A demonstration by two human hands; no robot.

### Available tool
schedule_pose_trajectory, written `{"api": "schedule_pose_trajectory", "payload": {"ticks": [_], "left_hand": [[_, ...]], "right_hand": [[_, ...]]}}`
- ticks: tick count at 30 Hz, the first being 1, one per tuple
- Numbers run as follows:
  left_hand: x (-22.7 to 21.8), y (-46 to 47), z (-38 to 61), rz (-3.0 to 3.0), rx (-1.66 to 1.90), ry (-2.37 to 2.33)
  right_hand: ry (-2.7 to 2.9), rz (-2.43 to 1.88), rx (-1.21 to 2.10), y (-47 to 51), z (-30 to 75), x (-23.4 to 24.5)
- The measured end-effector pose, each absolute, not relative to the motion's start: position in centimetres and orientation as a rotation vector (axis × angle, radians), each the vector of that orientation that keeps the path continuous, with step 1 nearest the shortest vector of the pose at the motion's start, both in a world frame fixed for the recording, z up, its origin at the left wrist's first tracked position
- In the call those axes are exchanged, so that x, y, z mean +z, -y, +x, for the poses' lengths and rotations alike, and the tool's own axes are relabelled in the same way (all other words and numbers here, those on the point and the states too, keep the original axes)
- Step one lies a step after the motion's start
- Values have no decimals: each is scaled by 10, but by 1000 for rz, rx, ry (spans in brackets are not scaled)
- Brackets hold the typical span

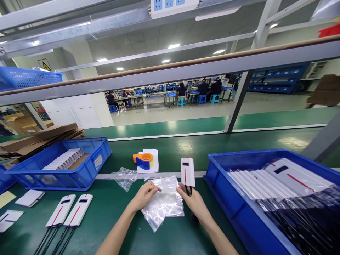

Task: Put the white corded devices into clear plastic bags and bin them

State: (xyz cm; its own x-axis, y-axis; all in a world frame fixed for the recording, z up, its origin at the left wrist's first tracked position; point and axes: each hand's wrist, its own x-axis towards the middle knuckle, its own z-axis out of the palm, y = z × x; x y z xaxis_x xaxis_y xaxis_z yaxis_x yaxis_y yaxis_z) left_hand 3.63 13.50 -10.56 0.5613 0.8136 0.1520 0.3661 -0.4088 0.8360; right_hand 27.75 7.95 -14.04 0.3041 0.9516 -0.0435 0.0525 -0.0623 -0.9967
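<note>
My left hand point(143, 196) pinches the top edge of a stack of clear plastic bags point(164, 203) lying on the green table in front of me. My right hand point(192, 202) is closed on the black lower part of a white card with a red stripe point(187, 171), holding it upright just right of the bags. The two hands are about a bag's width apart.
A blue bin point(236, 209) at the right holds several white striped cards with black cords. Two more cards point(69, 209) lie at the left. Another blue bin point(87, 170) with white pieces, an orange-blue tape dispenser point(143, 160), a crumpled bag point(124, 177) and flat cardboard point(39, 140) sit behind.
</note>
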Motion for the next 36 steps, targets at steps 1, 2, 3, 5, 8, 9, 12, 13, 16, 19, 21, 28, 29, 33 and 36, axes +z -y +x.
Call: {"api": "schedule_pose_trajectory", "payload": {"ticks": [1,2,3,5,8,9,12,13,16,19,21,28,29,33,36], "left_hand": [[-106,-136,36,1984,720,-940],[-105,-136,35,1961,727,-933],[-105,-136,35,1934,739,-930],[-102,-134,32,1859,784,-939],[-94,-129,27,1710,873,-972],[-90,-127,25,1661,900,-981],[-72,-119,20,1558,958,-997],[-64,-116,18,1542,961,-996],[-39,-103,14,1535,889,-965],[-18,-86,10,1548,763,-921],[-9,-75,9,1565,676,-899],[6,-54,3,1647,503,-931],[6,-53,3,1663,497,-938],[-2,-49,6,1768,589,-984],[-11,-39,18,1936,962,-1218]], "right_hand": [[1011,-1424,995,-79,278,-142],[1018,-1419,1015,-78,278,-143],[1016,-1409,1041,-78,276,-144],[989,-1387,1099,-76,271,-144],[931,-1349,1190,-74,262,-139],[917,-1332,1212,-73,260,-136],[902,-1270,1254,-70,259,-120],[906,-1254,1261,-68,260,-113],[946,-1227,1272,-62,261,-90],[1014,-1236,1300,-53,256,-68],[1072,-1255,1336,-46,249,-57],[1308,-1256,1417,-17,228,-32],[1334,-1245,1397,-15,228,-31],[1372,-1262,1312,-11,225,-28],[1358,-1304,1268,-11,221,-30]]}}
